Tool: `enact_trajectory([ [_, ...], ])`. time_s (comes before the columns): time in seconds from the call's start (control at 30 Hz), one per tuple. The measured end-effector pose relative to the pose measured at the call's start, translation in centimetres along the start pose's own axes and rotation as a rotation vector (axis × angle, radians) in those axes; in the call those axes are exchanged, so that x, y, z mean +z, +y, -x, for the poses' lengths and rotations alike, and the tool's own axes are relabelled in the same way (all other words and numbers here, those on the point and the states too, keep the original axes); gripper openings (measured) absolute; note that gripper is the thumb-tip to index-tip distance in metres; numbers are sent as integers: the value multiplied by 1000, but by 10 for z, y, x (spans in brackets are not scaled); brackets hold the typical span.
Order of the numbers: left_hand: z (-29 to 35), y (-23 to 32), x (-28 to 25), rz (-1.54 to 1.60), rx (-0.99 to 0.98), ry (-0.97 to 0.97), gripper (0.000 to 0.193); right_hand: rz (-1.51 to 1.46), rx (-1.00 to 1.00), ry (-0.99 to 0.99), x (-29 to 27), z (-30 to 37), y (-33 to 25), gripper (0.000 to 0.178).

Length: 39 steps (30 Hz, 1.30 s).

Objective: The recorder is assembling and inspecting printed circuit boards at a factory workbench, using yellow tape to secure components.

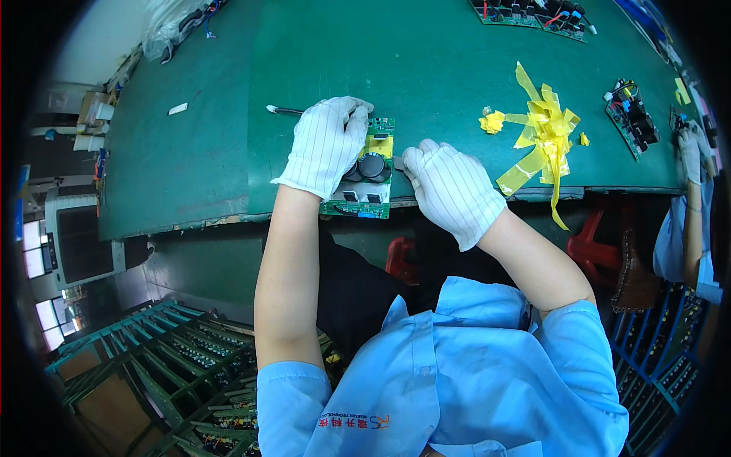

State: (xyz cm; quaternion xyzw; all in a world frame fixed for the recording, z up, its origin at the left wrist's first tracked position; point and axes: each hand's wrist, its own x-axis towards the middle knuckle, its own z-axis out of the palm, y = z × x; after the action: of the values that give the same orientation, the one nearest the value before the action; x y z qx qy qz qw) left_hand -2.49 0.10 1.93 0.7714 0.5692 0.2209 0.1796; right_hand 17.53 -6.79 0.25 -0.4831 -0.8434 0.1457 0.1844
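Observation:
A green circuit board (384,194) lies at the near edge of the table, with round black capacitors (371,165) and a patch of yellow tape (380,145) on it. My left hand (329,143), in a white striped glove, grips the board's left side with bent fingers and hides part of it. Close to the board's right edge is my right hand (451,186), gloved alike. Its fingers are closed on a thin grey metal tool (398,163), of which only the tip shows. A dark cable with a white end (272,109) sticks out beyond my left hand.
Crumpled yellow tape strips (550,133) lie to the right, some hanging over the table edge. Another circuit board (633,118) sits farther right, with more boards (525,11) at the far side. A co-worker's gloved hand (690,152) is at the right rim. Racks of boards (175,365) stand lower left.

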Motion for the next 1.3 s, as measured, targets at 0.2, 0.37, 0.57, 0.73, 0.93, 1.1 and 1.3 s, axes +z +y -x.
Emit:
enact_trajectory([
  [0.2,0,-2,0,-8,15,9,28,74,39,11,8,-4,-5,17],
  [0.37,0,-1,4,4,57,57,24,191,-42,49,10,-7,0,38],
  [0.57,1,-4,5,50,43,108,22,270,-219,-132,-2,-14,9,48],
  [0.73,2,-3,-2,26,14,58,26,250,-226,-202,-8,-21,10,44],
  [0.93,5,-4,1,-24,14,146,22,68,-116,-253,-12,-25,7,36],
  [1.1,7,0,4,-267,180,454,15,9,-113,-179,-11,-29,2,32],
  [1.3,7,-4,5,-274,201,518,20,53,-113,-189,-19,-32,-8,30],
])
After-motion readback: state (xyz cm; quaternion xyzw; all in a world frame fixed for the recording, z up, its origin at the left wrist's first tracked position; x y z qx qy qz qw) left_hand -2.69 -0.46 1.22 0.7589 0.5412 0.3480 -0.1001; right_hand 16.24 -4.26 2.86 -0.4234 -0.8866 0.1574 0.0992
